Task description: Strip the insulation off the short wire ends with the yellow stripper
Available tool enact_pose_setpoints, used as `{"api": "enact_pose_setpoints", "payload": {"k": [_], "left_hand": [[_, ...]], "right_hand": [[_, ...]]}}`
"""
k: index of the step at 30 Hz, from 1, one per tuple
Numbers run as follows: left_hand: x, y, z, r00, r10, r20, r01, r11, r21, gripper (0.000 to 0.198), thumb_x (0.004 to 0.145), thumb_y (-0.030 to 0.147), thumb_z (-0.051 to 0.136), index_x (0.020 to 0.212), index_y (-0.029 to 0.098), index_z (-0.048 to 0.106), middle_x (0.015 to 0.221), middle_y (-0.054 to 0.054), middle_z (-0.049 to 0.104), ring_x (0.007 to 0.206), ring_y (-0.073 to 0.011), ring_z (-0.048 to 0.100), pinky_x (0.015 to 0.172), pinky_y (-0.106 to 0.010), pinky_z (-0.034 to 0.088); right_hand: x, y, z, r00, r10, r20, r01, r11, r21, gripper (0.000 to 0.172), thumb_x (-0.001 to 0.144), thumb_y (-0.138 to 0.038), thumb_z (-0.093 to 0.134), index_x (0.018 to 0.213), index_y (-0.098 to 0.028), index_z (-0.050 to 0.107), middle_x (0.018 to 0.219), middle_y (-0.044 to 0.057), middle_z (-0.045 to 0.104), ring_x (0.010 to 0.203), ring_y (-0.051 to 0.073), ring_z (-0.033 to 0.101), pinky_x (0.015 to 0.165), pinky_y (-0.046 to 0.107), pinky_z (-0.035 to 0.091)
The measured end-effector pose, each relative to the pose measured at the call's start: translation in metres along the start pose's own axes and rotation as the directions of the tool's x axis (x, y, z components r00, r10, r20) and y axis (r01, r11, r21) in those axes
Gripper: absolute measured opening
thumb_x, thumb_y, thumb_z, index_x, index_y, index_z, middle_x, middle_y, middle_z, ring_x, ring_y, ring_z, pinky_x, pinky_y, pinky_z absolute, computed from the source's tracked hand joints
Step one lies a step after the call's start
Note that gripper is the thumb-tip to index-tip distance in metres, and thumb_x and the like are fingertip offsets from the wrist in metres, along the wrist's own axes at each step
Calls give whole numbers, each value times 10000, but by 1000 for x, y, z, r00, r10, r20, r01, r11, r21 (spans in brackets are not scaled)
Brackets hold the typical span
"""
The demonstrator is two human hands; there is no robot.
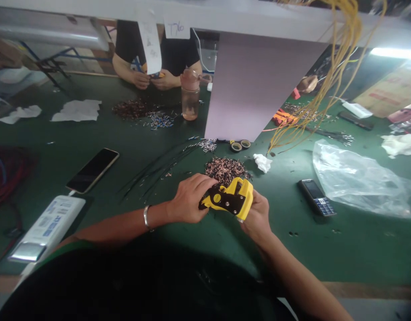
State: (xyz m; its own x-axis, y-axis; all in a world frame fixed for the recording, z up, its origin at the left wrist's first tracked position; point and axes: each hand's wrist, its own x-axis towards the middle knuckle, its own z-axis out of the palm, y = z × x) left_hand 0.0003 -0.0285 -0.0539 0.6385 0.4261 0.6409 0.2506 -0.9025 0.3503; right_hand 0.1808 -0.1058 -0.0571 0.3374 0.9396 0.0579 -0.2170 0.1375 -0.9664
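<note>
A yellow and black wire stripper (229,199) is held above the green table, in front of my body. My left hand (191,199) is closed round its dark handles, a silver bracelet on the wrist. At the yellow head of the tool, my right hand (258,214) is closed, its fingers curled and partly behind the head; what they pinch is hidden. Just beyond the tool lies a heap of short copper-and-black wire pieces (225,169). Long black wires (162,162) stretch out to the left of the heap, near a small pile of silvery terminals (208,145).
A smartphone (92,170) and a white power strip (51,227) lie left. To the right are a keypad phone (315,197), a clear plastic bag (362,178) and hanging yellow wires (339,67). A panel (259,84) stands ahead. Across the table, another person's hands (155,80) hold a tool near a bottle (190,100).
</note>
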Motion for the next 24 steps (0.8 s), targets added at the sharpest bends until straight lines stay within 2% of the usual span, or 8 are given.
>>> {"api": "enact_pose_setpoints", "payload": {"k": [7,13,20,24], "left_hand": [[-2,0,1,999,-33,26,33,999,-15,466,676,153,559,1141,167,525,982,-104,681,859,-252,653,748,-389,557],[-4,-2,4,999,-45,13,46,999,-25,447,684,177,546,1131,173,525,958,-101,684,833,-250,668,711,-376,556],[-6,-4,7,998,-63,21,64,997,-51,392,712,194,547,1104,182,546,929,-87,701,795,-228,694,677,-350,566],[-9,-7,9,996,-86,24,87,996,-28,359,731,200,555,1089,181,574,873,-66,708,727,-208,688,647,-326,549]], "right_hand": [[1,-1,1,1000,21,19,-22,999,29,285,566,-287,941,802,-226,794,751,14,802,633,206,726,625,333,628],[3,-5,4,996,29,82,-24,998,-60,236,661,-353,869,850,-233,792,772,25,799,657,214,717,615,348,614],[5,-8,5,997,30,65,-21,991,-131,203,679,-382,833,738,-225,719,620,-11,710,559,164,632,534,301,551],[7,-11,6,990,57,131,-41,991,-126,196,719,-372,798,722,-220,675,604,-12,705,552,158,651,564,300,559]]}}
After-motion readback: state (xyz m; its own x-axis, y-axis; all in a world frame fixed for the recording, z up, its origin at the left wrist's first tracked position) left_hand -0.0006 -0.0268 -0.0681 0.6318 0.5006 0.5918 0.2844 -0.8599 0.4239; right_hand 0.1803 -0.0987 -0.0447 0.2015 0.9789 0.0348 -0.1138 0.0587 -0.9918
